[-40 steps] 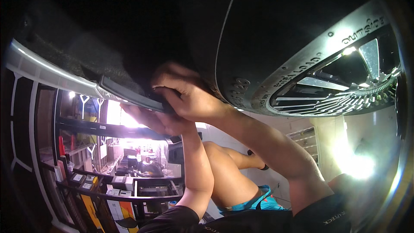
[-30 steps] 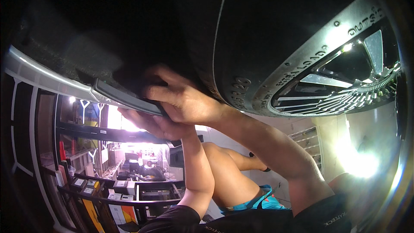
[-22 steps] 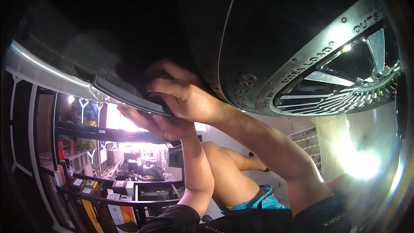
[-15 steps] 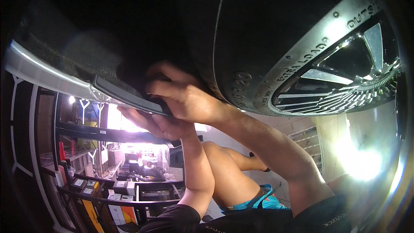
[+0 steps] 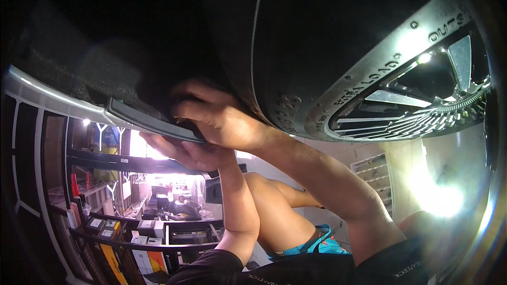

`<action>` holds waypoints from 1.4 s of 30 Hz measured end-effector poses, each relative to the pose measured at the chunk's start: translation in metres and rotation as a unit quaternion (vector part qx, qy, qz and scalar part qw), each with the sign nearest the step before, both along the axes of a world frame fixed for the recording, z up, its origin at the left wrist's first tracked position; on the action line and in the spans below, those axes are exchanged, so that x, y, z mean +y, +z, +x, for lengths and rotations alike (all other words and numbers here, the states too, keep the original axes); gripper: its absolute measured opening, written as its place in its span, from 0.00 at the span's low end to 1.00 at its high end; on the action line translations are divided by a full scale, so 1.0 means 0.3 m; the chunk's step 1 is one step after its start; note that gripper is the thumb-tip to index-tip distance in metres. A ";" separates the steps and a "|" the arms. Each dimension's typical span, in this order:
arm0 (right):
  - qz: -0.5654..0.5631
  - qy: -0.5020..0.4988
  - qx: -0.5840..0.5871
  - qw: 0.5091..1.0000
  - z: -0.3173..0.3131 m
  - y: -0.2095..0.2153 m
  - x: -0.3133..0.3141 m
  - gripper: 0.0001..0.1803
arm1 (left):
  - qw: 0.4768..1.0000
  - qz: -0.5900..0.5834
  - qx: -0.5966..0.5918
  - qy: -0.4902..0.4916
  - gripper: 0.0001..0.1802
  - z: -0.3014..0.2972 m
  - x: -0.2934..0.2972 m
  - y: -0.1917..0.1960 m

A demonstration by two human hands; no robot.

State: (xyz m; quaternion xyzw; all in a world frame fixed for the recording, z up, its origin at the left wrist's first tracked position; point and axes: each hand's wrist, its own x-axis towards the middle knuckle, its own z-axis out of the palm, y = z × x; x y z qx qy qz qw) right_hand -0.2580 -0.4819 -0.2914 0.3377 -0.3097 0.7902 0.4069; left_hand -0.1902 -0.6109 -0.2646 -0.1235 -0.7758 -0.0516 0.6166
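Observation:
A dark grey trim strip runs along the lower edge of a car's wheel arch, left of a big black tyre. Below the strip, my left hand rests with its fingers stretched out along the outer side, touching or very near it. My right hand reaches past the strip's right end into the dark gap between the arch and the tyre. Its fingers look bent but are smeared by motion, and shadow hides whatever their tips touch.
The spoked wheel rim fills the right side. The white body edge curves along the left. Behind stand shelves with several boxes. A bright lamp glares at lower right. My bent leg is beneath my arms.
The strip, tyre and both hands sit slightly further left in the picture. My right fingers have shifted and blurred in the gap; my left hand keeps its place under the strip.

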 end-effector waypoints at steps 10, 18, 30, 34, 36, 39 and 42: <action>0.103 0.092 -0.117 0.984 0.024 0.008 0.060 0.07 | 0.987 -0.097 0.098 0.088 0.28 -0.028 0.136 -0.022; 0.161 0.335 -0.178 0.911 0.046 0.039 0.137 0.10 | 0.987 -0.123 0.093 0.056 0.33 -0.033 0.110 -0.010; 0.065 0.137 -0.111 0.982 0.082 -0.021 0.111 0.09 | 0.982 -0.094 0.087 0.139 0.34 -0.031 0.111 -0.019; 0.070 0.187 -0.120 0.972 0.045 -0.007 0.076 0.10 | 0.987 -0.065 0.076 0.126 0.34 -0.036 0.117 -0.023; 0.058 0.188 -0.106 0.975 0.040 -0.004 0.068 0.10 | 0.977 -0.082 0.082 0.179 0.33 -0.033 0.123 -0.028; 0.043 0.177 -0.074 0.980 0.044 -0.005 0.067 0.11 | 0.981 -0.020 0.058 0.187 0.29 -0.019 0.133 -0.030; 0.043 0.190 -0.087 0.977 0.050 -0.002 0.069 0.10 | 0.990 -0.039 0.056 0.120 0.26 -0.015 0.145 -0.025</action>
